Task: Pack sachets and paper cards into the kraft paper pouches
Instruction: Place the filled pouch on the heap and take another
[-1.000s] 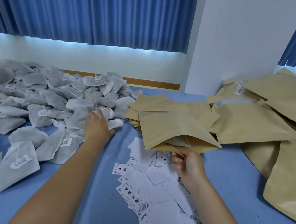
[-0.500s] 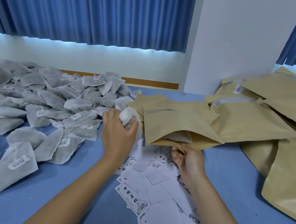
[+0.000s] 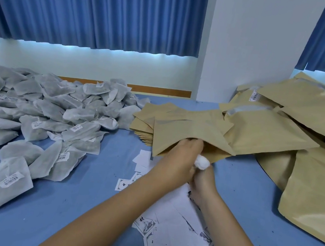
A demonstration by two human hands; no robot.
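stuffing a soft sachet into a kraft pouch

spreading across the left of the frame, the sachet pile (image 3: pixel 42 112) looks light and limp: mesh bags that crumple, best taken by the body rather than the tag. at centre the left hand (image 3: pixel 182 154) curls round one bunched sachet (image 3: pixel 201 163) at the mouth of the kraft pouch (image 3: pixel 190 130), thin paper that likely creases if forced. just below, the right hand (image 3: pixel 204 181) meets the lower lip, fingers hidden, so its grip cannot be told. paper cards (image 3: pixel 176 218) lie under the arms.

the left hand (image 3: pixel 179 157) has its fingertips hidden inside the open tan kraft paper pouch (image 3: pixel 188 131); its crumpled white mesh sachet (image 3: pixel 201 163) shows only a corner. the left wrist covers the fingers of the right hand (image 3: pixel 204 182).
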